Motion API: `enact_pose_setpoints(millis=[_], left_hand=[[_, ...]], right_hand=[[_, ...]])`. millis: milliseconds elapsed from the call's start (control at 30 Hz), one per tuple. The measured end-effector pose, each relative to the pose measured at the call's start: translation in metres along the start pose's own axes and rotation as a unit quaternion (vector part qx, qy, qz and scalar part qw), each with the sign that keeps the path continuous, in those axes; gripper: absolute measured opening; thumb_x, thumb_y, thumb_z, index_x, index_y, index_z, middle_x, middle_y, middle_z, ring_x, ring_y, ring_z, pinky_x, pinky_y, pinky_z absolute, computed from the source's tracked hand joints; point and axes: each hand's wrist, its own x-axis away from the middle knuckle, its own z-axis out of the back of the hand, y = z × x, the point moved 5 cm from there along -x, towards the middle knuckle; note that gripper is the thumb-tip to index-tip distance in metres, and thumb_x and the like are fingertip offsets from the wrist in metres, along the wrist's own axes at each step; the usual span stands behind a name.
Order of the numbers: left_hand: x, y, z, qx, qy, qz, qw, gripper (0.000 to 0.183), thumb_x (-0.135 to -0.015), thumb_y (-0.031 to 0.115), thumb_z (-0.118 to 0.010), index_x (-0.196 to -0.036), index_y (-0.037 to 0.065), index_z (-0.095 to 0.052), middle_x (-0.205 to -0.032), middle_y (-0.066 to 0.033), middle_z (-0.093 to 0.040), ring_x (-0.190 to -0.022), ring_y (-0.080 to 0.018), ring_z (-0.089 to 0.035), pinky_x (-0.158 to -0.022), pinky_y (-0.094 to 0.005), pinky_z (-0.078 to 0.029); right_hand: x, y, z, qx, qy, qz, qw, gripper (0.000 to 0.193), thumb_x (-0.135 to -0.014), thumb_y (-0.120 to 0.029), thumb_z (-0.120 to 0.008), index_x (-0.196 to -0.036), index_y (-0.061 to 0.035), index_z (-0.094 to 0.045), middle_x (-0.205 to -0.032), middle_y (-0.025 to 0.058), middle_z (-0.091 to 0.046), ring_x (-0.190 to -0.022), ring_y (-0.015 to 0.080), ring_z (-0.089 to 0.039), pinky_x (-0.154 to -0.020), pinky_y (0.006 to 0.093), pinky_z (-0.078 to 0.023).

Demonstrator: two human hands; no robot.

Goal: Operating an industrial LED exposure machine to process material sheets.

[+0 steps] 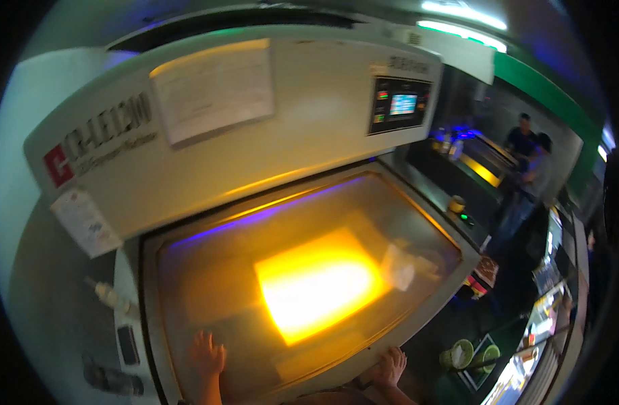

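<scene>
A: Left hand (207, 354), fingers apart, over the near left corner of the machine bed (211, 283)!

B: And the right hand (389, 366) is at the near rim (432, 302). Gripping?

A: Can't tell; the fingers bend there.

B: The bed lies below the pale hood (316, 94), 1 yellow patch of light (316, 287) blazing mid-surface, 2 people (537, 169) off right!

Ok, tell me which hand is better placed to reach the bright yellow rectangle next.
Probably the left hand: it is over the machine's flat top, left of the bright yellow rectangle, whereas the right hand is at the top's outer edge.
</scene>
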Motion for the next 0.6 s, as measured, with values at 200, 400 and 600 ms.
enact_pose_setpoints(millis=[200,400,600], left_hand=[[-0.005,-0.009,-0.007,-0.042,0.019,-0.018,0.999,0.06,-0.089,0.048,-0.043,-0.139,0.015,-0.041,-0.151,-0.0096,-0.026,-0.141,-0.0303,-0.02,-0.113,-0.0596,-0.007],[0.003,-0.015,-0.014,-0.052,-0.003,-0.011,0.999,0.058,-0.09,0.047,-0.042,-0.138,0.014,-0.041,-0.151,-0.0102,-0.025,-0.141,-0.0311,-0.019,-0.112,-0.0618,-0.006],[0.005,-0.007,-0.005,-0.049,0.023,-0.018,0.998,0.057,-0.089,0.043,-0.043,-0.135,0.01,-0.044,-0.151,-0.0124,-0.026,-0.141,-0.0328,-0.019,-0.112,-0.0626,-0.007]], right_hand=[[0.002,0.013,-0.012,0.016,0.022,0.013,1.0,0.035,-0.069,-0.015,-0.057,-0.104,-0.0094,-0.058,-0.12,0.0181,-0.052,-0.12,0.0409,-0.045,-0.102,0.055,-0.031],[0.01,0.025,-0.018,-0.009,0.027,-0.015,0.999,0.041,-0.065,-0.015,-0.059,-0.106,-0.0087,-0.058,-0.12,0.0174,-0.053,-0.122,0.0396,-0.044,-0.104,0.0548,-0.029],[0.014,0.022,-0.012,-0.005,0.02,-0.044,0.999,0.045,-0.064,-0.016,-0.06,-0.108,-0.0083,-0.058,-0.12,0.0146,-0.054,-0.122,0.0369,-0.045,-0.105,0.0537,-0.029]])
